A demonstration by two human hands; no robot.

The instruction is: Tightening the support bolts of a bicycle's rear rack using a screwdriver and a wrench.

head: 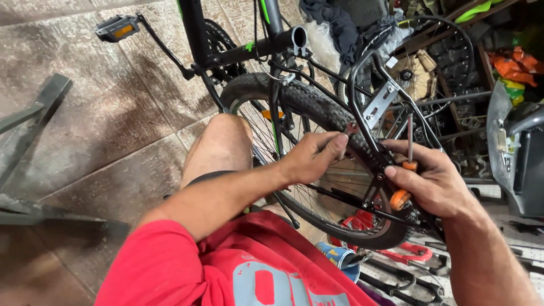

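Observation:
My left hand (313,156) pinches a small fastener against the black rack stay (362,133) beside the knobby rear tyre (309,102) of an upside-down bicycle. My right hand (433,181) grips a screwdriver with an orange handle (403,195); its metal shaft (410,136) points up next to the rack's silver bracket (378,105). My right fingers also rest on the rack's lower struts. My bare knee (222,141) sits just left of the wheel.
A pedal (117,27) on its crank sticks out at upper left. Metal stand bars (34,107) lie on the tiled floor at left. Tools and a blue can (340,258) lie below the wheel. Another wheel (422,62) and clutter fill the right.

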